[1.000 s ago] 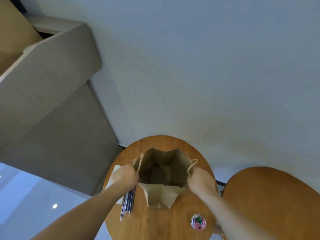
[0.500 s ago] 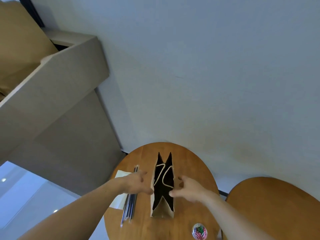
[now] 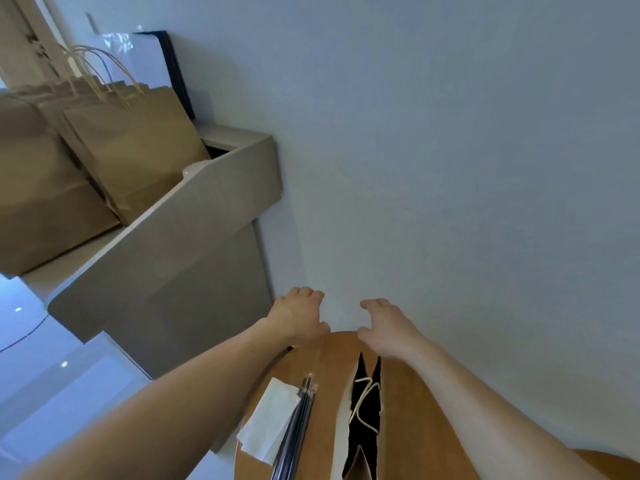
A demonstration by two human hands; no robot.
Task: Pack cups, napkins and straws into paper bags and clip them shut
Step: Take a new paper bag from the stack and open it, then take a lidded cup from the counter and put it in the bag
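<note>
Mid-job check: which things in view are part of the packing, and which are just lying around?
Part of the job:
- open paper bag, standing on the round table
- white napkin
- dark straws, lying on the napkin's edge
- left hand and right hand, both empty

Not in use now:
- stacked brown bags on the grey counter
- second table

You are holding both arms outstretched, left grip [image 3: 298,317] and right grip [image 3: 388,329] apart, fingers loosely curled, gripping nothing.

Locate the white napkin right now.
In the head view, the napkin lies at the left edge of the round table, beside the dark straws, with the open paper bag further right.
</note>
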